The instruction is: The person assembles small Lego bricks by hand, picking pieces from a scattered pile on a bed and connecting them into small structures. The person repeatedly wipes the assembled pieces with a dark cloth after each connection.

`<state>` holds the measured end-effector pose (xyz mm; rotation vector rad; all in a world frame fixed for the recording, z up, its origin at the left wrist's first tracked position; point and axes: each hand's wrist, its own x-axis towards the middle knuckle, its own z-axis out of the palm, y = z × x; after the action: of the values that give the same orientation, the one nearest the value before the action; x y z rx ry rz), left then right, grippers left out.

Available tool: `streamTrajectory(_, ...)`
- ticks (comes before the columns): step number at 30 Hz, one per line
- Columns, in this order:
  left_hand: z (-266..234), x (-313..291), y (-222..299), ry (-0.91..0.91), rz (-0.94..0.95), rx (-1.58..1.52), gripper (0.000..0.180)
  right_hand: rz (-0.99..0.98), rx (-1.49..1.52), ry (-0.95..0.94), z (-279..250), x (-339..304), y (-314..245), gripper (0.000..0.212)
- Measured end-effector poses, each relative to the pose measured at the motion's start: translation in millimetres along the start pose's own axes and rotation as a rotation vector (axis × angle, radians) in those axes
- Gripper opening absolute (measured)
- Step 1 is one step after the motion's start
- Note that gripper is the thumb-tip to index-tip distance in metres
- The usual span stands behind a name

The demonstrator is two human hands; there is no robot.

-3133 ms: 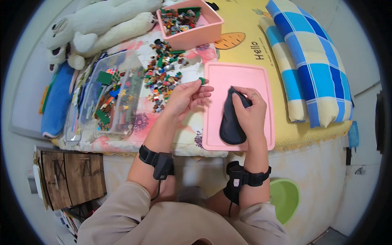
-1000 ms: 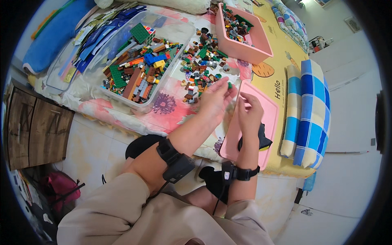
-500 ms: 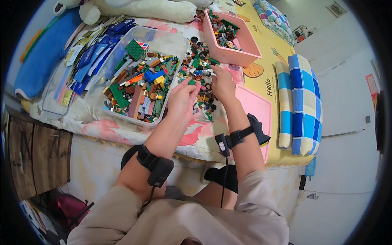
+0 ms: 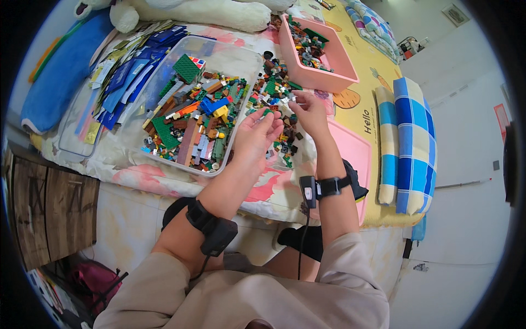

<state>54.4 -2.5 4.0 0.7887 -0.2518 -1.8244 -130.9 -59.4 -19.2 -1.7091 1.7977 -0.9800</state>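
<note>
My left hand [image 4: 256, 134] is closed, palm turned up, with a small green toy brick [image 4: 267, 112] between thumb and fingertips. It is beside the right wall of a clear plastic bin [image 4: 205, 173] full of mixed bricks. To its right, my right hand [image 4: 311, 114] is pinched over a loose pile of small bricks [image 4: 285, 147] on the bed cover. Whatever its fingertips hold is too small to make out. The two hands are close together but apart.
Behind my right hand stands a pink bin [image 4: 346, 82] with more bricks; its pink lid [image 4: 353, 143] lies nearer me. Blue and yellow packets [image 4: 129, 74] are heaped left of the clear bin. A white plush toy [image 4: 203, 16] lies at the back, checked cushions [image 4: 415, 148] at right.
My left hand has turned its palm further up, with the green brick still in its fingers. The right hand's fingers have drawn together over the pile. The whole view has shifted slightly.
</note>
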Motion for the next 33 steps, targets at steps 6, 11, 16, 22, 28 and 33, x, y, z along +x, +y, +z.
streamTrajectory(6, 14, -6, -11, -0.107, 0.094, 0.248, 0.032, 0.201, 0.779, -0.107, -50, -80, -28, 0.036)
streamTrajectory(11, 31, -22, -32, -0.355, 0.140, 0.549, 0.034, 0.232, 0.894, 0.025, -67, -148, -30, 0.036)
streamTrajectory(16, 49, -34, -58, -0.496, 0.032, 0.643, 0.034, 0.124, 0.711, 0.232, -78, -178, -11, 0.035)
streamTrajectory(22, 62, -33, -82, -0.495, 0.077, 0.908, 0.029, 0.374, 1.287, 0.287, -101, -189, 26, 0.043)
streamTrajectory(28, 58, -42, -100, -0.606, -0.011, 1.070, 0.029, 0.434, 1.569, 0.253, -105, -186, 52, 0.028)
streamTrajectory(33, 58, -43, -111, -0.594, 0.181, 1.107, 0.026, 0.430, 1.580, 0.241, -100, -183, 55, 0.020)
